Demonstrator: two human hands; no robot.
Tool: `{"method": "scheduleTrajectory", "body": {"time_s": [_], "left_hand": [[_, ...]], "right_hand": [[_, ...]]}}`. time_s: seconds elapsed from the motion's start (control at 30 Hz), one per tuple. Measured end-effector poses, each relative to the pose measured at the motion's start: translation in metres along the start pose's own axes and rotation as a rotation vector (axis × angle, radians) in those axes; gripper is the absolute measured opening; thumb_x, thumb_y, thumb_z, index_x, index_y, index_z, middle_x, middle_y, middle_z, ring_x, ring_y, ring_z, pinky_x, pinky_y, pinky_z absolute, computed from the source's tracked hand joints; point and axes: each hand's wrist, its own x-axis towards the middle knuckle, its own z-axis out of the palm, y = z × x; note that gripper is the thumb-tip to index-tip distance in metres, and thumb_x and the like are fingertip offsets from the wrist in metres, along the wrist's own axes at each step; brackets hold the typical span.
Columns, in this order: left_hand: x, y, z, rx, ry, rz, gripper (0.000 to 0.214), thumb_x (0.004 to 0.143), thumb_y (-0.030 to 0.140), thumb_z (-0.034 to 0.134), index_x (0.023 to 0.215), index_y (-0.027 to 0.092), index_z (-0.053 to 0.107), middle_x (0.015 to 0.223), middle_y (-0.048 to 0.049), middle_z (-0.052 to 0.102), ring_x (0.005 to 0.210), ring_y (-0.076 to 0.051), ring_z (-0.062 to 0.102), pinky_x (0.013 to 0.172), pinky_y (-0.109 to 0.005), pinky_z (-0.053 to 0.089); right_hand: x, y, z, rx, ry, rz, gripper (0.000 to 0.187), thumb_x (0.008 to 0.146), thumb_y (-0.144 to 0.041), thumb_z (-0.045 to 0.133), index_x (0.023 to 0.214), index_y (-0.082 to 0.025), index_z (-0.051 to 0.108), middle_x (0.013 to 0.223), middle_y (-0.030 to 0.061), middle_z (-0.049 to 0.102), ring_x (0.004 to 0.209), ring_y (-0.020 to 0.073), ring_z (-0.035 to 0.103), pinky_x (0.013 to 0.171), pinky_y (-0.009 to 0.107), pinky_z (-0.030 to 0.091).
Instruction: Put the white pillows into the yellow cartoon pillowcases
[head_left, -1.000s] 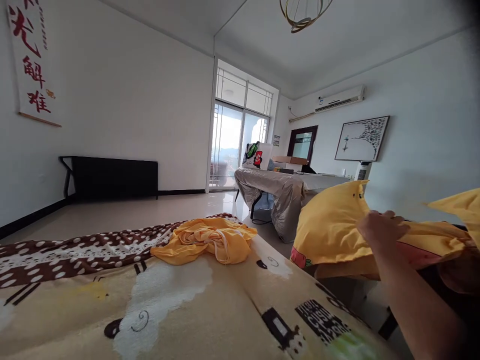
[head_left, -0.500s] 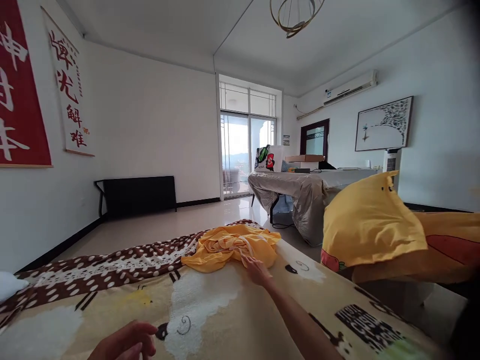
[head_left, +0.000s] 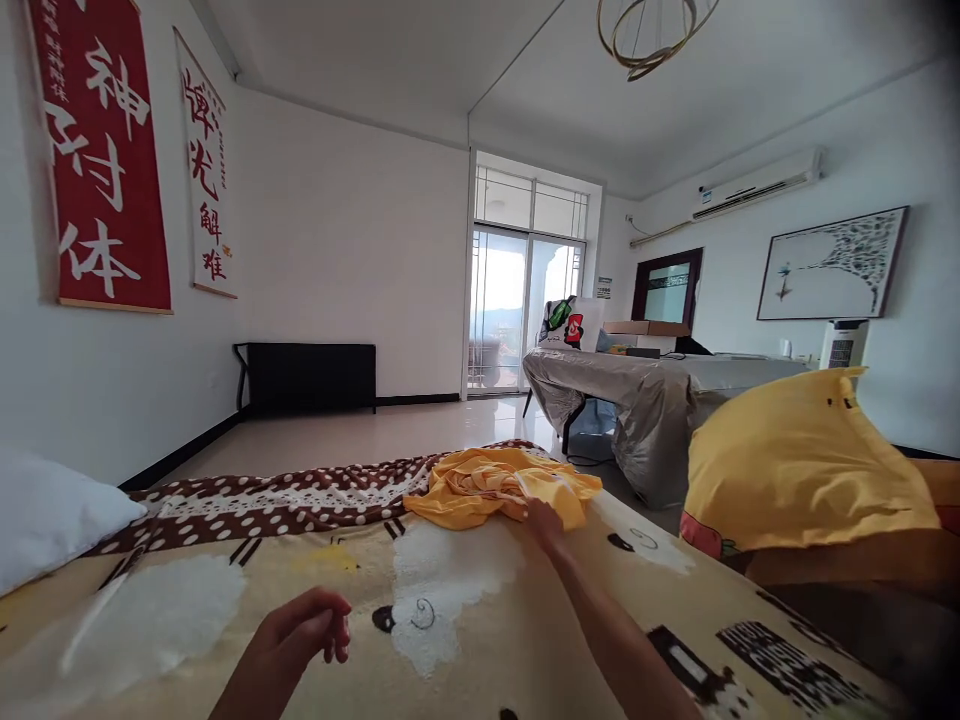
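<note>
A bunched yellow cloth (head_left: 469, 490) with pale edging lies at the far side of a beige printed blanket (head_left: 480, 620). My right hand (head_left: 544, 522) reaches out to the cloth's near right part, its fingers closed on the pale edging. The fingertips are partly hidden in the folds. Closer to me, my left hand (head_left: 311, 625) hovers over the blanket with loosely bent fingers and holds nothing. Along the blanket's far edge runs a brown band with white dots (head_left: 300, 495).
A white pillow (head_left: 56, 520) rests at the left. To the right sit a yellow pillow (head_left: 802, 470) and orange fabric. Behind stand a plastic-covered table (head_left: 645, 400) with boxes and a bag, and a black folded panel (head_left: 311, 378) against the wall.
The view has swung left, bringing more of the white pillow in. My left hand has risen further into view. My right hand's fingers have drawn in on the cloth's pale edging.
</note>
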Motion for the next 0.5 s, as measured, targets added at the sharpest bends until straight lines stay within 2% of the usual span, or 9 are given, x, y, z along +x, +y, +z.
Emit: {"method": "scheduleTrajectory", "body": {"time_s": [0.07,0.13,0.2,0.23,0.3,0.37,0.4,0.43,0.5], "left_hand": [[0.0,0.004,-0.002,0.041,-0.003,0.029,0.031,0.069,0.048,0.067,0.072,0.017,0.067,0.061,-0.0021,0.063,0.059,-0.016,0.056,0.059,-0.027,0.041],[-0.001,0.005,-0.002,0.143,-0.042,0.071,0.031,0.073,0.047,0.061,0.076,0.017,0.067,0.066,-0.0037,0.064,0.062,-0.017,0.058,0.061,-0.027,0.042],[-0.003,0.004,0.0,0.307,-0.071,0.128,0.033,0.079,0.045,0.054,0.092,0.017,0.065,0.081,-0.0074,0.067,0.074,-0.02,0.061,0.067,-0.029,0.045],[-0.006,0.002,0.002,0.407,-0.086,0.169,0.037,0.08,0.042,0.053,0.106,0.017,0.062,0.097,-0.0103,0.067,0.087,-0.023,0.061,0.075,-0.032,0.046],[-0.013,-0.001,0.008,0.615,-0.159,0.267,0.058,0.078,0.037,0.057,0.133,0.023,0.045,0.134,-0.0118,0.051,0.12,-0.027,0.048,0.097,-0.039,0.039],[-0.022,-0.001,0.016,0.789,-0.349,0.317,0.074,0.075,0.032,0.062,0.142,0.029,0.032,0.15,-0.007,0.032,0.136,-0.027,0.029,0.111,-0.043,0.023],[-0.026,-0.001,0.021,0.848,-0.457,0.302,0.074,0.073,0.029,0.064,0.141,0.03,0.035,0.15,-0.006,0.033,0.137,-0.027,0.028,0.113,-0.042,0.018],[-0.029,0.0,0.026,0.89,-0.541,0.272,0.068,0.073,0.027,0.064,0.137,0.03,0.042,0.145,-0.0064,0.041,0.133,-0.026,0.034,0.113,-0.041,0.019],[-0.032,0.001,0.034,0.941,-0.597,0.208,0.05,0.073,0.025,0.063,0.122,0.027,0.059,0.126,-0.0074,0.059,0.118,-0.026,0.05,0.11,-0.04,0.026]], "right_hand": [[-0.005,-0.027,-0.016,0.043,0.043,-0.063,0.03,0.086,-0.031,0.04,0.078,-0.02,0.067,0.077,0.0108,0.068,0.075,0.0244,0.064,0.065,0.034,0.046],[-0.026,-0.061,-0.03,0.102,0.072,-0.171,0.032,0.089,-0.03,0.037,0.084,-0.02,0.068,0.087,0.0099,0.07,0.082,0.022,0.064,0.071,0.032,0.046],[-0.068,-0.096,-0.036,0.182,0.087,-0.334,0.031,0.091,-0.032,0.036,0.091,-0.024,0.067,0.094,0.0056,0.07,0.085,0.018,0.063,0.075,0.028,0.047],[-0.096,-0.112,-0.035,0.235,0.097,-0.437,0.03,0.091,-0.032,0.037,0.093,-0.027,0.066,0.092,0.004,0.07,0.083,0.0169,0.063,0.074,0.028,0.048],[-0.154,-0.138,-0.026,0.393,0.156,-0.798,0.024,0.088,-0.032,0.041,0.09,-0.029,0.065,0.076,0.0023,0.068,0.07,0.0178,0.063,0.063,0.031,0.051],[-0.204,-0.154,-0.011,0.486,0.308,-0.961,0.02,0.083,-0.032,0.043,0.077,-0.03,0.062,0.06,-0.0022,0.062,0.053,0.0156,0.058,0.048,0.029,0.05],[-0.221,-0.158,-0.003,0.469,0.42,-1.033,0.02,0.081,-0.029,0.044,0.069,-0.03,0.061,0.053,-0.0042,0.059,0.045,0.014,0.055,0.042,0.027,0.047],[-0.233,-0.16,0.003,0.441,0.489,-1.088,0.021,0.077,-0.028,0.046,0.06,-0.029,0.058,0.049,-0.0057,0.058,0.041,0.0128,0.052,0.037,0.025,0.044],[-0.24,-0.159,0.008,0.362,0.519,-1.146,0.023,0.072,-0.026,0.051,0.049,-0.027,0.053,0.046,-0.0078,0.057,0.035,0.0108,0.047,0.032,0.024,0.039]]}}
